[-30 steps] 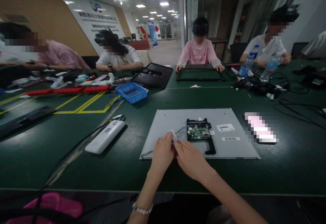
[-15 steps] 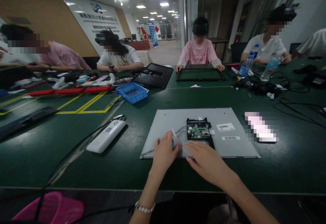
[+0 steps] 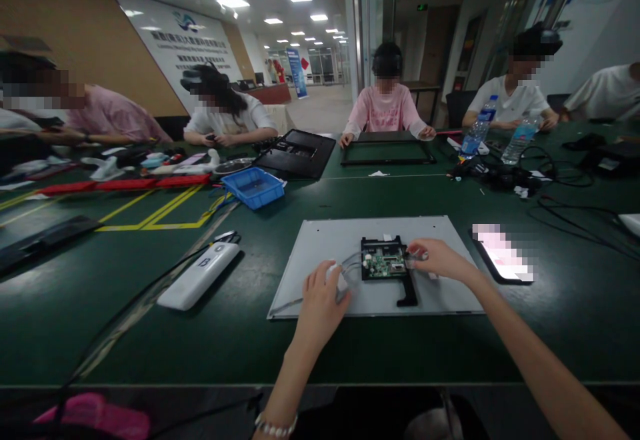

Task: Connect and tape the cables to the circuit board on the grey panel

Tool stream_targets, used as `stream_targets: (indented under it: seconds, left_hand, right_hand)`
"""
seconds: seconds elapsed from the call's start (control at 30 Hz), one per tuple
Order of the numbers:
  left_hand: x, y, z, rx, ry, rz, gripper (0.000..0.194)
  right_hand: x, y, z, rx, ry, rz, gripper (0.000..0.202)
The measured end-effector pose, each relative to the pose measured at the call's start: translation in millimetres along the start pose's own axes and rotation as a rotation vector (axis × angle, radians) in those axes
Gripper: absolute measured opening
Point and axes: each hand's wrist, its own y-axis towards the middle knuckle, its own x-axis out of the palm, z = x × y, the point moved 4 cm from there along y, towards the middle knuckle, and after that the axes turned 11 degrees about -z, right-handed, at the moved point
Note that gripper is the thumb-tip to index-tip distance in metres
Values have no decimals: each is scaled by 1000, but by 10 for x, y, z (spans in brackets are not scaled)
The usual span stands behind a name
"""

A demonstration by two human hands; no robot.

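I see a small green circuit board (image 3: 384, 263) sitting in a black frame in the middle of a flat grey metal panel (image 3: 325, 240). The panel lies on the dark green desk (image 3: 125, 333), close to the near edge. My right hand (image 3: 434, 257) is at the right side of the board, with its fingers curled and pinching at the board's edge. My left hand (image 3: 320, 300) rests on the panel just left of the board. Its fingers press down on a small white plug (image 3: 341, 279), where thin grey wires (image 3: 353, 261) run to the board. A black strip (image 3: 409, 291) sticks out from the board toward the near edge.

A phone with a lit screen (image 3: 501, 261) lies on the desk right of the panel. A long white box (image 3: 197, 275) lies to the left, with a black cable. A blue plastic tray (image 3: 253, 188) sits farther back on the left. Other people sit along the far edge, and one holds a black frame (image 3: 386, 152) flat.
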Motion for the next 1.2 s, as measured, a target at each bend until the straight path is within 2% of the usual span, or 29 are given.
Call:
stream_targets:
  seconds: [0.13, 0.3, 0.5, 0.63, 0.77, 0.93, 1.0, 1.07, 1.2]
  left_hand:
    - [-49, -11, 31, 18, 26, -32, 27]
    - [-76, -5, 59, 42, 67, -85, 25]
    - [-313, 99, -102, 29, 14, 104, 23]
    - [-417, 149, -274, -7, 16, 196, 23]
    - [-293, 137, -409, -22, 38, 131, 24]
    - [-78, 131, -534, -46, 15, -33, 26]
    - [-62, 134, -549, -48, -5, -53, 29]
    - [-80, 134, -536, -42, -23, -52, 32]
    - [-118, 122, -446, 11, -59, -58, 34]
  right_hand:
    - [56, 70, 67, 29, 21, 10, 27]
    - [119, 9, 111, 25, 143, 17, 20]
    - [116, -69, 174, 25, 286, 50, 14]
    - [-16, -117, 294, 110, 254, 158, 14]
    - [-150, -194, 420, 230, 162, 314, 19]
    - [-167, -229, 434, 321, -65, 392, 23]
    - [-163, -188, 335, 260, -125, 415, 26]
    - [-147, -95, 176, 132, -146, 390, 27]
    - [-80, 189, -175, -122, -226, 245, 29]
